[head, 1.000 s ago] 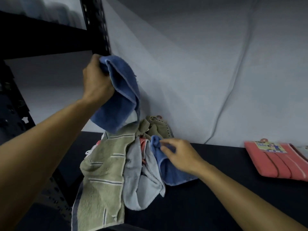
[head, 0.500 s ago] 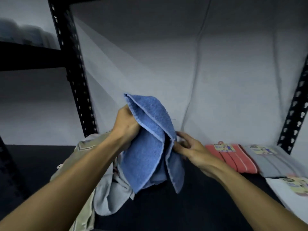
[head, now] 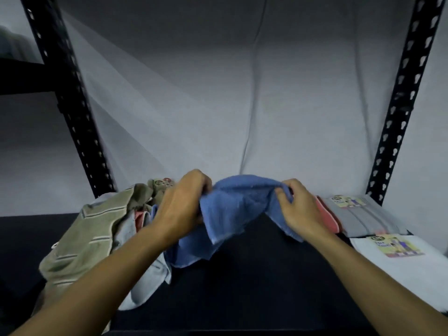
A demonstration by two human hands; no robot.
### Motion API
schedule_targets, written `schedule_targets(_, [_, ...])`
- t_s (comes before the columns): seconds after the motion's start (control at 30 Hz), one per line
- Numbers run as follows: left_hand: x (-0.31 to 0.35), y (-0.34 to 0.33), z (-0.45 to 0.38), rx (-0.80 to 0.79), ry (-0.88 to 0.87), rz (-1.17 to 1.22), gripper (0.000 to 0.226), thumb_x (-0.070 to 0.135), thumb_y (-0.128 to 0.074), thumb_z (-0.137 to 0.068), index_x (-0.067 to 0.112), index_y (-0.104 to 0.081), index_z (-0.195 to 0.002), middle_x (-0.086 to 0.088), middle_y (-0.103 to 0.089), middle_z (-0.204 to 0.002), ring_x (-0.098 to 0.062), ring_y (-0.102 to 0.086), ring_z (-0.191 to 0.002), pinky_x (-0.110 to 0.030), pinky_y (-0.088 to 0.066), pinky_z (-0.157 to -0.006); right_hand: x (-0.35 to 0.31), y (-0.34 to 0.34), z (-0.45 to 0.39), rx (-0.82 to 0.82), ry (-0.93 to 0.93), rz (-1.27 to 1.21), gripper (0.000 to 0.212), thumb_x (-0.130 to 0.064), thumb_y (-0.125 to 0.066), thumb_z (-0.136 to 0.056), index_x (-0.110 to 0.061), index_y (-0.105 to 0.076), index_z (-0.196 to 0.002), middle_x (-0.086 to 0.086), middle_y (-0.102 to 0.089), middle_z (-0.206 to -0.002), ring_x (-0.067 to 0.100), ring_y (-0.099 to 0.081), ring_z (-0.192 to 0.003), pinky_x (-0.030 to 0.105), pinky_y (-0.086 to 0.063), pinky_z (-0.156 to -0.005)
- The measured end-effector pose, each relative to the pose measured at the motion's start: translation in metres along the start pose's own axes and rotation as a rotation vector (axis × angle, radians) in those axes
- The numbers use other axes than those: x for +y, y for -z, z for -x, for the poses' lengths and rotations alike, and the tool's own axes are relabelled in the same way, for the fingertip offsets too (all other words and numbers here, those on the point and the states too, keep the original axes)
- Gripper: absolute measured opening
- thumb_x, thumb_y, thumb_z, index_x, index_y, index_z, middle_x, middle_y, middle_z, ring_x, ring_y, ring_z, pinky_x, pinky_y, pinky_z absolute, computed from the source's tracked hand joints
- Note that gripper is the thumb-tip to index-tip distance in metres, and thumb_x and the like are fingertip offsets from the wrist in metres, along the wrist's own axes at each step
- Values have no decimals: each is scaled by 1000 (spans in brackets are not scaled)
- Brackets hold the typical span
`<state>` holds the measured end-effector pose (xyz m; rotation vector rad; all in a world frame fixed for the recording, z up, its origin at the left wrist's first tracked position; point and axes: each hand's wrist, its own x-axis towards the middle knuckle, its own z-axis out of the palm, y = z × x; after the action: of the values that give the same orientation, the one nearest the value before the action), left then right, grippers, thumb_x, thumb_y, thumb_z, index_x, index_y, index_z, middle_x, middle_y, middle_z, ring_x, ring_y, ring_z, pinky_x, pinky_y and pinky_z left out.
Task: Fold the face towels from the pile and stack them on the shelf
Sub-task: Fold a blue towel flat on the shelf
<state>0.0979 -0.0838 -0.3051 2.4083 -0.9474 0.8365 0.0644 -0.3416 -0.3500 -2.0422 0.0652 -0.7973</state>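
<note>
- Hands of 1 person hold a blue towel (head: pixel 232 209) up between them, above the dark shelf (head: pixel 254 282), seen from a head camera looking forward and down.
- The left hand (head: pixel 180 204) is clenched on the towel's left upper edge, knuckles toward the camera, forearm reaching in from the lower left.
- The right hand (head: pixel 299 207) pinches the right upper edge, its fingertips (head: pixel 281 191) curled over the cloth, forearm coming in from the lower right.
- The towel sags in the middle and its lower corners hang in loose folds, not yet flat.
- The step in hand looks like spreading the towel open before the first fold.
- The next move probably calls for pulling the 2 hands apart to straighten the top edge, then laying the cloth on the bare shelf.
- The unfolded pile (head: pixel 92 234) sits to the left, an olive striped towel on top.
- Folded towels, pink (head: pixel 326 214), grey (head: pixel 363 219) and white (head: pixel 397 263), lie at the right.
</note>
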Motion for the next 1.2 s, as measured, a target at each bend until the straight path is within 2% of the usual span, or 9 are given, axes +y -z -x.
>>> schedule_targets(0.17, [-2,-51,73,-321,-555,-198,15,26,-57,-77,21,-50,-88,3,-50,-89,-16,-51,-75,-28,-45,-60,53,9,58,-123,327,423,5,-18,-50,-82,-22,-51,-80,-15,-45,-87,7,-45,-82,27,-39,-63])
schedule_targets(0.27, [-1,-63,107,-520,-548,-109,23,31,-58,-71,25,-50,-91,7,-52,-92,-14,-55,-80,-39,-54,-74,77,19,87,-323,358,509,14,-14,-56,-70,-23,-59,-81,-19,-47,-98,1,-51,-95,24,-52,-60])
schedule_targets(0.4, [-6,-53,105,-648,-416,-49,35,36,-54,-73,28,-56,-107,9,-52,-106,-13,-52,-98,-28,-44,-83,77,29,90,-467,402,541,23,-24,-49,-65,-27,-65,-82,-21,-52,-99,1,-53,-98,25,-54,-75])
schedule_targets(0.57, [-11,-52,104,-598,-401,-56,39,31,-47,-76,32,-60,-113,12,-56,-112,-9,-54,-103,-26,-37,-86,33,11,66,-293,-28,73,32,-41,-47,-86,-27,-70,-103,-16,-64,-110,4,-56,-107,33,-45,-96])
schedule_targets(0.7, [-7,-57,106,-558,-390,-53,33,29,-49,-75,35,-65,-104,15,-61,-104,-5,-59,-94,-20,-40,-73,4,-32,35,-449,-296,243,43,-62,-52,-85,-25,-70,-95,-12,-69,-93,12,-65,-89,38,-52,-83])
schedule_targets(0.77, [-7,-54,106,-494,-337,3,37,25,-46,-73,36,-65,-102,19,-61,-104,-4,-61,-93,-15,-39,-66,3,-46,26,-445,-362,213,31,-50,-63,-81,-20,-71,-85,-8,-71,-84,15,-67,-82,40,-55,-79])
schedule_targets(0.9, [-16,-44,96,-166,-24,227,44,16,-40,-75,36,-61,-107,24,-59,-112,0,-57,-106,-28,-52,-84,-8,-42,24,-340,-314,11,14,-21,-67,-86,-14,-66,-74,-6,-69,-72,12,-66,-71,30,-55,-68])
schedule_targets(1.0, [-18,-35,73,62,291,388,41,19,-57,-89,36,-52,-126,26,-54,-123,0,-54,-116,-31,-48,-99,-24,-28,24,-227,-177,-11,30,-13,-65,-89,-18,-51,-62,-13,-54,-54,1,-46,-53,16,-36,-51])
schedule_targets(1.2, [9,8,21,-105,442,889,77,51,-78,-71,37,-44,-139,23,-55,-136,2,-53,-125,-23,-49,-97,-82,12,12,-146,-30,-221,12,-8,-62,-91,-18,-68,-90,-9,-74,-87,7,-70,-86,31,-54,-79])
